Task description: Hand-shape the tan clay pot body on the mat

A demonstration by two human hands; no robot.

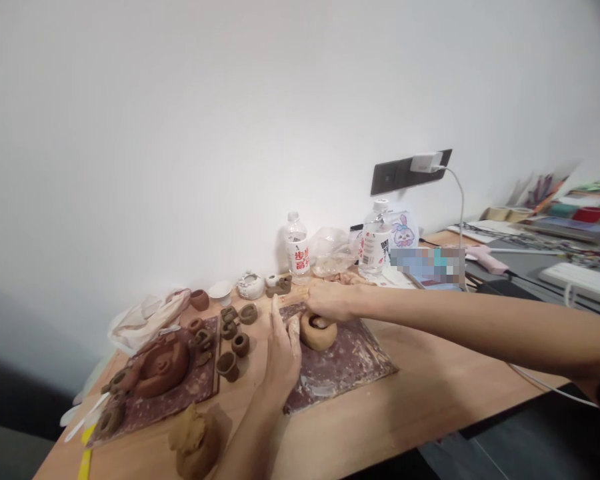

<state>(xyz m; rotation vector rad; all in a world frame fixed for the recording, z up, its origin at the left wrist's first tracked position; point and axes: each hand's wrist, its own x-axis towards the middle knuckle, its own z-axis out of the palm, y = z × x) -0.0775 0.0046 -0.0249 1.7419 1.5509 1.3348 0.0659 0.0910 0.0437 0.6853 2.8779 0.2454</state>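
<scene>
A round, hollow clay pot (319,342) of light brown clay sits on a dark, clay-smeared board (340,373). My right hand (327,300) is curled over the pot's far rim, with a finger or thumb inside the opening and the wall in its grip. My left hand (283,350) stands at the pot's left side, fingers stretched upward and the thumb side near or against the outer wall; exact contact cannot be made out. Clay smears show on both hands. At the lower left lies a large lump of clay (193,443).
Small dark clay pots (227,367) stand left of the board. A second board (180,403) carries a reddish clay piece (163,369). Water bottles (298,250) and a plastic bag (330,253) line the wall. A pink glue gun (485,259) and a power strip (580,283) lie rightward.
</scene>
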